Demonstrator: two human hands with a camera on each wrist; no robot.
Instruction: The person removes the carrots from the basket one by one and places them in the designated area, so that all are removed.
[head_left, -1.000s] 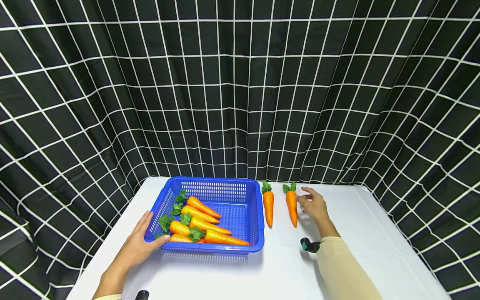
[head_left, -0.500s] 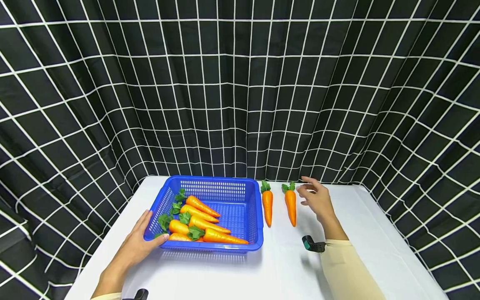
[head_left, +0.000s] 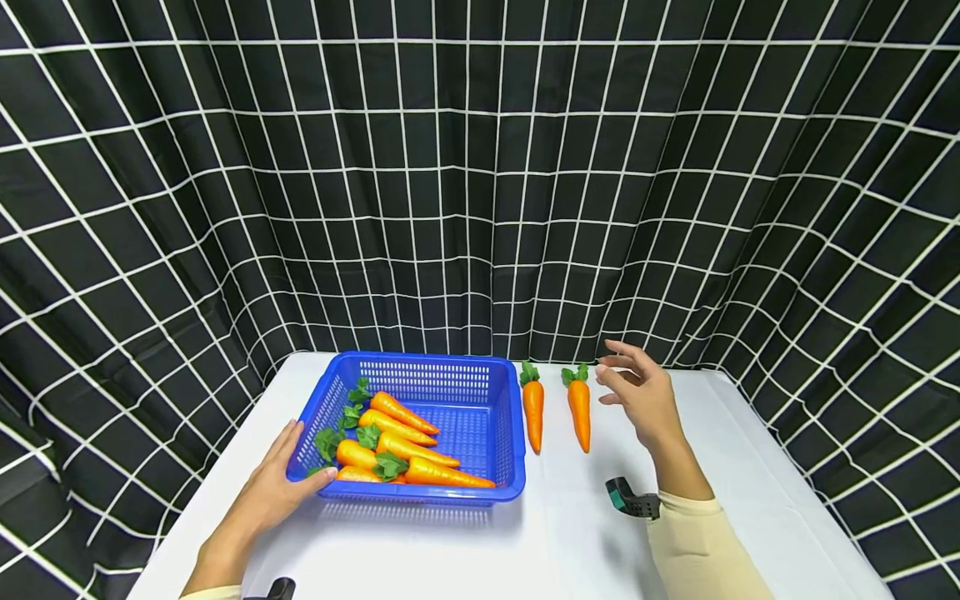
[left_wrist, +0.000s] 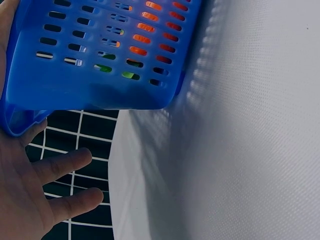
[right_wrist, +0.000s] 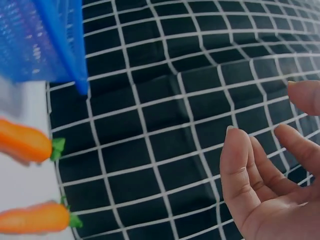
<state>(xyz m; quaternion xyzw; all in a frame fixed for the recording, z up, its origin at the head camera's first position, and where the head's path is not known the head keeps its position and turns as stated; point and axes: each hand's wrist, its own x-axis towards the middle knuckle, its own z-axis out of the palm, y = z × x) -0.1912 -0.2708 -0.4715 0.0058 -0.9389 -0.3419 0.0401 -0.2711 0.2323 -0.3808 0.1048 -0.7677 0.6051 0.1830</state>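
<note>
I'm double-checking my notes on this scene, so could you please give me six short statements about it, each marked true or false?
1. The left hand touches the blue basket. True.
2. The right hand is gripping a carrot. False: it holds nothing.
3. Two carrots lie outside the basket on the white table. True.
4. From the person's side, the basket stands to the right of those two carrots. False: it stands to their left.
5. The basket is empty. False: several carrots lie in it.
6. A black curtain with white grid lines hangs behind the table. True.
</note>
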